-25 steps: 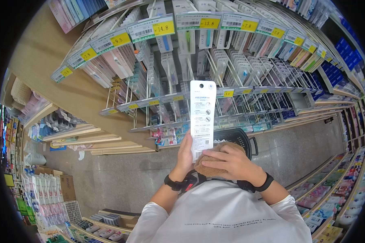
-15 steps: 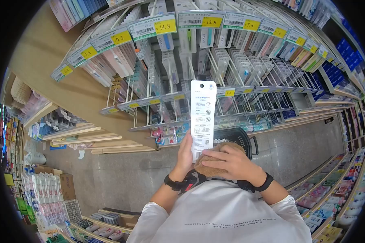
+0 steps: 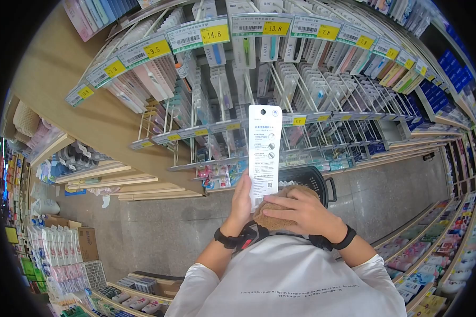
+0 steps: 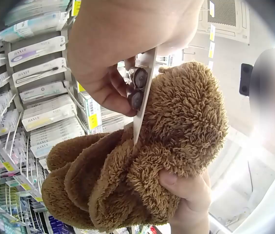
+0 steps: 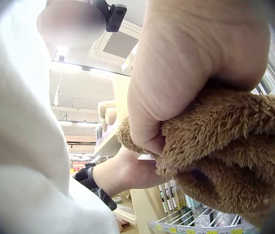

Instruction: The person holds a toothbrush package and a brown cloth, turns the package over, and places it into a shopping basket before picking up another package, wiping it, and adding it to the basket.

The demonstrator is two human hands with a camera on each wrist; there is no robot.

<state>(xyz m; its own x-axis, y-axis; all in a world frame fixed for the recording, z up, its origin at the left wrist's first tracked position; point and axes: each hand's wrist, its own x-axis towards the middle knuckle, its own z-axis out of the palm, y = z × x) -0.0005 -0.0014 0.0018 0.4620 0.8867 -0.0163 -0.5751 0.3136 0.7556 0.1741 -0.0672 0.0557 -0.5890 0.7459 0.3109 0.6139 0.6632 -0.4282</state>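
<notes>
My left hand [image 3: 241, 201] holds a tall white carded package [image 3: 264, 153] upright by its lower edge, printed back toward me. In the left wrist view the fingers [image 4: 110, 92] pinch the card's thin edge [image 4: 142, 92]. My right hand [image 3: 296, 208] grips a folded brown fluffy towel [image 3: 272, 219] just right of the card's bottom; the towel [image 4: 142, 165] fills the left wrist view, and in the right wrist view that hand [image 5: 196, 63] wraps over the brown pile [image 5: 225, 146]. A black shopping basket [image 3: 309, 182] hangs behind the hands.
Peg racks of carded toothbrushes [image 3: 301, 90] with yellow price tags [image 3: 214, 34] face me. A wooden shelf end panel [image 3: 90, 116] stands at the left. Grey tiled floor [image 3: 158, 227] runs below, with low goods shelves [image 3: 433, 253] at the right and stacked goods [image 3: 63, 259] at the left.
</notes>
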